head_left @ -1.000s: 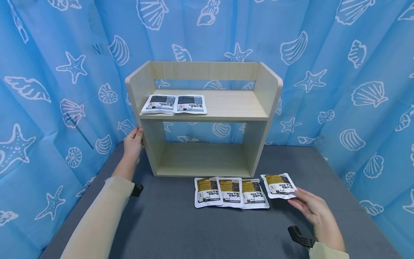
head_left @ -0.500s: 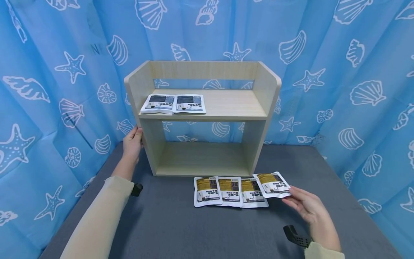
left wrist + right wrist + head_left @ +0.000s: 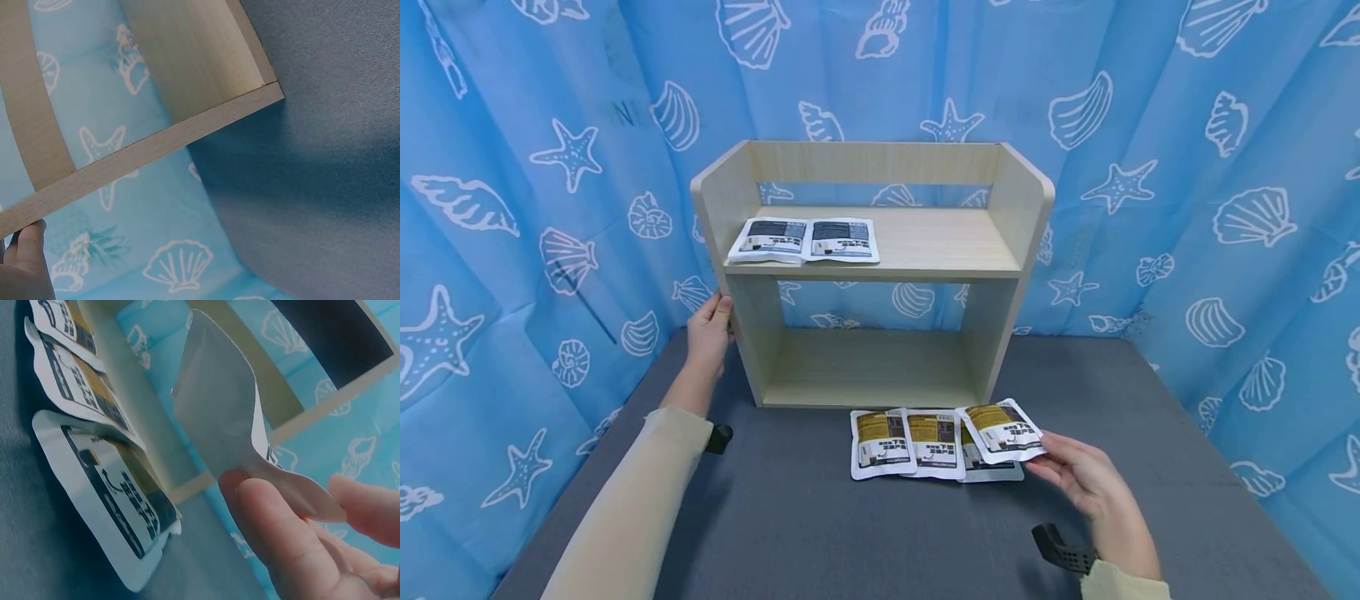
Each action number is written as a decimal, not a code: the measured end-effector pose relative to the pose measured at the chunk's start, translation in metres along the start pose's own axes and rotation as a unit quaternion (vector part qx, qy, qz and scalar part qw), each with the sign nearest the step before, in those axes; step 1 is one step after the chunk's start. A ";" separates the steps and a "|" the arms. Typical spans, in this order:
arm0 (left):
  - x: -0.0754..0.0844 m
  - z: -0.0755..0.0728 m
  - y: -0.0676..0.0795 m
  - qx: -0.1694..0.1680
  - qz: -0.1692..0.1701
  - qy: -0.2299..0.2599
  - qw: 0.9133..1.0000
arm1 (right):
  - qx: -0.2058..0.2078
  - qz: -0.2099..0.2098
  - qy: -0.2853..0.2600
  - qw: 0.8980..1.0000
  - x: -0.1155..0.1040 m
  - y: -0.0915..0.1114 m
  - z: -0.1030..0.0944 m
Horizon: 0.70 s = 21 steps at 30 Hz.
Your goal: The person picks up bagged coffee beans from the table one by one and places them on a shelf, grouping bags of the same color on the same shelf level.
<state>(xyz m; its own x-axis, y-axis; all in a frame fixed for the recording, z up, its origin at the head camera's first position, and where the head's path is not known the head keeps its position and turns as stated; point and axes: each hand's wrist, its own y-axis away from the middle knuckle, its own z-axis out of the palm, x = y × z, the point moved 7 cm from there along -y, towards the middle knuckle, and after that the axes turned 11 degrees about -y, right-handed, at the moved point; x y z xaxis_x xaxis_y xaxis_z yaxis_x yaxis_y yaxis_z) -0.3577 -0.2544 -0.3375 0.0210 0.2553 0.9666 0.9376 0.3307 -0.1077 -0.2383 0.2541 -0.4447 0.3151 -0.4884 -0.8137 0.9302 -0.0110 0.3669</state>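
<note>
Pouch [image 3: 1002,431] moved left, gap beneath; right hand [image 3: 1093,483] pinching edge; left hand [image 3: 707,333] touching shelf [image 3: 917,274], grip unclear.

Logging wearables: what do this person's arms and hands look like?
The left sleeve and right sleeve are plain pale cream; the left hand and right hand are ungloved. The left wrist camera and right wrist camera are black.

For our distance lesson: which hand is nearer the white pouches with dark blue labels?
Left. The left hand touches the pale wooden shelf on its left, below those white pouches; the right hand is farther, at lower right.
</note>
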 end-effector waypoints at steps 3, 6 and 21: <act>0.000 0.000 0.000 0.001 0.001 -0.002 1.000 | -0.004 -0.001 0.010 1.000 0.003 -0.002 0.005; 0.001 0.000 0.000 0.001 0.002 -0.008 1.000 | -0.012 0.000 0.016 1.000 0.006 -0.004 0.011; 0.000 0.000 0.000 0.000 0.006 -0.006 1.000 | -0.040 0.021 -0.013 0.999 0.019 -0.016 0.037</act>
<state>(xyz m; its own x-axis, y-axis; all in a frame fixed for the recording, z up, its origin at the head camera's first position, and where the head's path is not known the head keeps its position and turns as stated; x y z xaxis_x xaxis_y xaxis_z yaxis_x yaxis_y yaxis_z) -0.3578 -0.2545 -0.3375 0.0284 0.2694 0.9626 0.9372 0.3278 -0.1194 -0.2542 0.2127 -0.4495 0.3495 -0.5087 -0.7868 0.9291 0.0795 0.3613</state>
